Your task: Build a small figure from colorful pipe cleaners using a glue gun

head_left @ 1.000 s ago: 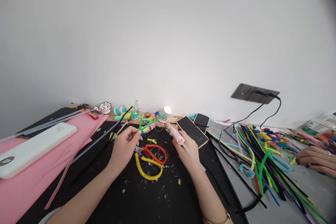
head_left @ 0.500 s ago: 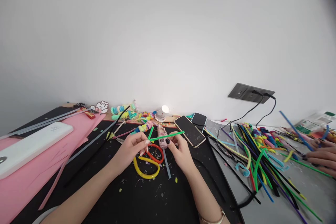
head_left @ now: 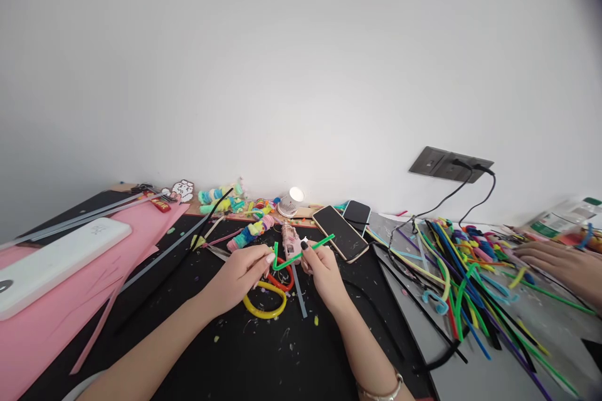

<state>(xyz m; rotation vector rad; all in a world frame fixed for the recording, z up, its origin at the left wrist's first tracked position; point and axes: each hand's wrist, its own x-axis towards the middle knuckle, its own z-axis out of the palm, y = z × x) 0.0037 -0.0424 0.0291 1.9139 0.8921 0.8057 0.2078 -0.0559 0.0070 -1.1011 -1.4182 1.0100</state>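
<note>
A green pipe cleaner [head_left: 288, 262], bent into a sharp hook at its left end, is held up between my two hands. My left hand [head_left: 241, 274] pinches it at the bend, with the short end pointing up. Thumb and finger of my right hand [head_left: 323, 270] grip the long part, whose tip sticks out up and to the right. Beneath lie scissors with a yellow handle loop [head_left: 264, 315] and a red one [head_left: 288, 283]. Just behind is a pink glue gun [head_left: 290, 242] with a translucent glue stick [head_left: 299, 298] sticking out.
Two phones [head_left: 340, 233] lie behind my right hand, near a small paper cup [head_left: 291, 202]. Pink sheets [head_left: 51, 301] bear a white power bank [head_left: 66, 266] at left. Many pipe cleaners [head_left: 475, 294] spread at right, by another person's hand [head_left: 559, 263]. Cables hang from a wall socket [head_left: 449, 164].
The pipe cleaner's bend has dropped slightly and its short end now stands more upright. At right, the other person's hand has shifted, and the blue pipe cleaner it held up is no longer raised.
</note>
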